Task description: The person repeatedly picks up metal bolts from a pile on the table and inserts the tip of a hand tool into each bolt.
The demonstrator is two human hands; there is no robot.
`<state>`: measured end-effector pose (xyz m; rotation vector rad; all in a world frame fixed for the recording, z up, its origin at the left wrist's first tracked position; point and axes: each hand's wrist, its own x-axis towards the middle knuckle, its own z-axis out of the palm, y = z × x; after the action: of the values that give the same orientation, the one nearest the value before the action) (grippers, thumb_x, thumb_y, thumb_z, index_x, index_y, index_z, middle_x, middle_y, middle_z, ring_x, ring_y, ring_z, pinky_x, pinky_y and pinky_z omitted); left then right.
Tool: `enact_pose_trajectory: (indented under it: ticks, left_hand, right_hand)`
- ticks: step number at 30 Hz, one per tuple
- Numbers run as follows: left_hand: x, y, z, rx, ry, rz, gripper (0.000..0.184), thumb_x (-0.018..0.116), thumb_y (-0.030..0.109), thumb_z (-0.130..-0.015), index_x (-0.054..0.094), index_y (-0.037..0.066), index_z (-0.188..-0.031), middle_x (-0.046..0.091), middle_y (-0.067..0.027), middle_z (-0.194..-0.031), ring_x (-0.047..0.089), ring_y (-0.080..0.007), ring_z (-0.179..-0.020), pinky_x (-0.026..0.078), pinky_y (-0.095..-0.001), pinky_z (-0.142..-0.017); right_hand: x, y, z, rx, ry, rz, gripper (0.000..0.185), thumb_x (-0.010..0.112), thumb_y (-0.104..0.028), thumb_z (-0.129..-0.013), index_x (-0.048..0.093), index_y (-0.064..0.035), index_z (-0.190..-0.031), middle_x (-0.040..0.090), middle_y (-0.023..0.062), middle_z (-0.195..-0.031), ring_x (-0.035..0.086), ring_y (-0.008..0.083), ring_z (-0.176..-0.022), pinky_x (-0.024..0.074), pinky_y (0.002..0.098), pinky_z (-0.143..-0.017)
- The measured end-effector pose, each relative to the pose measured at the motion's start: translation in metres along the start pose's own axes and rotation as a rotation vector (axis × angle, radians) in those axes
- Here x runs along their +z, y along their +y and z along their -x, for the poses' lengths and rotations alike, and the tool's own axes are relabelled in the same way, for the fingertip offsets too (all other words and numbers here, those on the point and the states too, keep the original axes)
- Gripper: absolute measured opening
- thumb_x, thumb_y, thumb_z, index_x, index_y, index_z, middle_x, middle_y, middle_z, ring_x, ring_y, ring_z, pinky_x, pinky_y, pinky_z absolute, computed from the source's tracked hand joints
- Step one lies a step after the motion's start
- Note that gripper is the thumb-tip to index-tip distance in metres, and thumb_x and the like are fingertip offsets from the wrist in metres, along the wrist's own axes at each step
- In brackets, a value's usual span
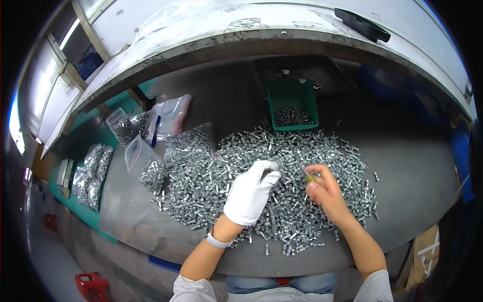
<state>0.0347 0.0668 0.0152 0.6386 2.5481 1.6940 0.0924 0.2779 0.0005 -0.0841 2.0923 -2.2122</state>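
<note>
Pinching a small yellow-green piece (310, 178) between fingers of the bare right hand (326, 194); curling fingers of the gloved left hand (249, 194) closely together, contents impossible to tell; poised over a dark table (412, 166) with more room rightward than toward the near edge; facing a broad heap of metal parts (287, 206), all loose, so apparently much left; bounded beyond by a part-filled green bin (293, 95); flanked leftward by packed bags (103, 163), seemingly done.
</note>
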Motion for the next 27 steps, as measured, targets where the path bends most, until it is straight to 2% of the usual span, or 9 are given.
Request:
enact_pose_trajectory:
  ticks: [3, 5, 6, 10, 14, 17, 21, 23, 27]
  left_hand:
    - [0.001, 0.006, 0.001, -0.221, -0.022, 0.318, 0.012, 0.053, 0.014, -0.101, 0.054, 0.003, -0.107, 0.070, -0.0105, -0.095, 0.066, -0.0121, -0.068, 0.050, -0.0224, -0.050]
    - [-0.001, 0.007, 0.002, -0.260, -0.064, 0.289, 0.014, 0.054, 0.016, -0.101, 0.055, 0.004, -0.108, 0.068, -0.0089, -0.092, 0.063, -0.0109, -0.063, 0.049, -0.0216, -0.050]
    - [0.000, 0.010, 0.001, -0.333, -0.047, 0.298, 0.018, 0.058, 0.018, -0.099, 0.061, 0.004, -0.110, 0.066, -0.0066, -0.088, 0.061, -0.0103, -0.064, 0.049, -0.0220, -0.054]
    - [0.004, -0.005, -0.001, 0.243, 0.096, -0.144, 0.017, 0.065, 0.013, -0.094, 0.072, 0.006, -0.107, 0.065, -0.0036, -0.086, 0.061, -0.0090, -0.073, 0.049, -0.0246, -0.064]
    - [0.009, -0.018, 0.001, 0.027, -0.055, 0.181, 0.032, 0.056, -0.006, -0.092, 0.068, 0.001, -0.121, 0.059, -0.0048, -0.094, 0.059, -0.0100, -0.074, 0.050, -0.0226, -0.070]
    - [0.007, -0.008, 0.003, 0.005, -0.110, 0.209, 0.037, 0.056, -0.006, -0.094, 0.061, -0.001, -0.130, 0.060, -0.0059, -0.099, 0.062, -0.0111, -0.082, 0.054, -0.0249, -0.075]
    - [0.008, -0.003, 0.004, -0.221, -0.123, 0.436, 0.049, 0.060, 0.002, -0.095, 0.049, 0.003, -0.143, 0.066, -0.0113, -0.104, 0.066, -0.0123, -0.085, 0.056, -0.0271, -0.078]
    - [0.008, -0.001, 0.004, -0.222, -0.129, 0.369, 0.048, 0.059, -0.002, -0.094, 0.051, 0.004, -0.142, 0.067, -0.0131, -0.108, 0.067, -0.0128, -0.086, 0.056, -0.0270, -0.079]
    - [0.005, -0.006, 0.006, 0.052, -0.176, 0.098, 0.045, 0.060, -0.005, -0.093, 0.053, 0.001, -0.137, 0.068, -0.0142, -0.110, 0.068, -0.0141, -0.089, 0.056, -0.0267, -0.079]
  right_hand:
    - [0.002, 0.006, 0.002, -0.082, 0.008, 0.014, 0.021, 0.045, -0.009, -0.099, 0.041, -0.0025, -0.119, 0.054, -0.0005, -0.076, 0.045, 0.0047, -0.068, 0.0378, 0.0225, -0.064]
    - [0.004, 0.009, 0.001, -0.117, 0.032, 0.062, 0.017, 0.045, -0.006, -0.098, 0.040, -0.0021, -0.115, 0.056, 0.0014, -0.078, 0.045, 0.0049, -0.068, 0.0385, 0.0226, -0.062]
    - [0.005, 0.011, 0.001, -0.144, 0.045, 0.061, 0.018, 0.046, -0.006, -0.098, 0.041, -0.0020, -0.115, 0.057, 0.0016, -0.079, 0.046, 0.0048, -0.069, 0.0389, 0.0224, -0.062]
    - [0.007, 0.011, 0.005, -0.185, 0.142, 0.071, 0.021, 0.057, -0.003, -0.095, 0.046, -0.0027, -0.113, 0.064, 0.0043, -0.088, 0.053, 0.0041, -0.075, 0.0422, 0.0210, -0.065]
    - [0.004, 0.005, 0.003, -0.246, 0.146, 0.192, 0.024, 0.063, -0.003, -0.090, 0.052, -0.0024, -0.111, 0.066, 0.0050, -0.087, 0.060, 0.0063, -0.077, 0.0462, 0.0216, -0.066]
    - [0.006, 0.004, 0.001, -0.304, 0.127, 0.287, 0.024, 0.067, -0.002, -0.086, 0.058, -0.0025, -0.108, 0.067, 0.0051, -0.084, 0.062, 0.0073, -0.072, 0.0484, 0.0227, -0.063]
    - [0.004, -0.001, 0.003, -0.283, 0.092, 0.416, 0.022, 0.069, -0.004, -0.083, 0.062, -0.0043, -0.104, 0.068, 0.0056, -0.081, 0.065, 0.0098, -0.069, 0.0505, 0.0237, -0.062]
    - [0.002, -0.004, 0.002, -0.288, 0.090, 0.433, 0.022, 0.070, -0.004, -0.082, 0.063, -0.0045, -0.103, 0.069, 0.0063, -0.081, 0.067, 0.0112, -0.071, 0.0521, 0.0243, -0.064]
    - [-0.011, -0.021, 0.002, -0.393, 0.005, 0.573, 0.019, 0.070, -0.002, -0.079, 0.069, -0.0034, -0.098, 0.072, 0.0074, -0.086, 0.071, 0.0155, -0.077, 0.0561, 0.0281, -0.069]
